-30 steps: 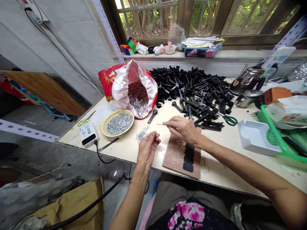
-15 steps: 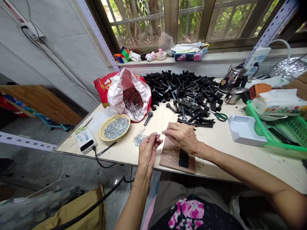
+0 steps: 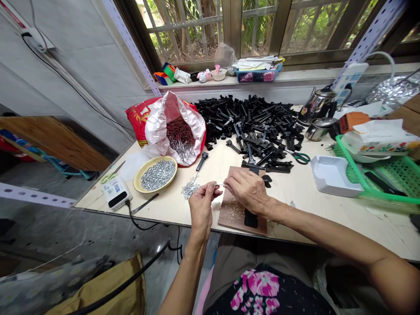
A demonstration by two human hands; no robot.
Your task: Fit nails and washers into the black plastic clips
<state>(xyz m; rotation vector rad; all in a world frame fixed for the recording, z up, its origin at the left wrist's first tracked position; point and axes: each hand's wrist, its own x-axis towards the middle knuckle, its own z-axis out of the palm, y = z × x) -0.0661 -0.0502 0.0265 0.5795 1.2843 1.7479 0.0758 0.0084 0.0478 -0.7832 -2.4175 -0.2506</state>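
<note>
thin pale rod (image 3: 220, 184) is held level above the table (image 3: 348, 218), between the two hands, near the left edge of the brown board (image 3: 231, 214). the left hand (image 3: 201, 202) pinches its left end between thumb and forefinger, with the other fingers curled loosely below. the right hand (image 3: 246, 188) has its fingertips pressed together on the right end; how its lower fingers sit cannot be told, as the back of the hand covers them. that hand also hides the middle of the board and part of the black pads (image 3: 251, 219) on it.

just beyond the left hand lies a little pile of small metal pieces (image 3: 188, 190), and a black-headed piece (image 3: 202, 162) lies with its thin shaft pointing into that pile. farther left are a yellow bowl (image 3: 136, 178) full of similar bits, a dark flat strip (image 3: 145, 204) near the table's edge, and a white box (image 3: 115, 192) with a black cable plugged in. on the far side a red bag (image 3: 135, 120) gapes open, full of screws (image 3: 180, 138). right of it a broad heap of black parts (image 3: 249, 116) takes up the far middle of the table, coming close to the board's far edge. to the right are green-handled scissors (image 3: 301, 158), a white tray (image 3: 334, 175) and a green basket (image 3: 387, 197), with a metal kettle (image 3: 320, 103) beyond.
</note>
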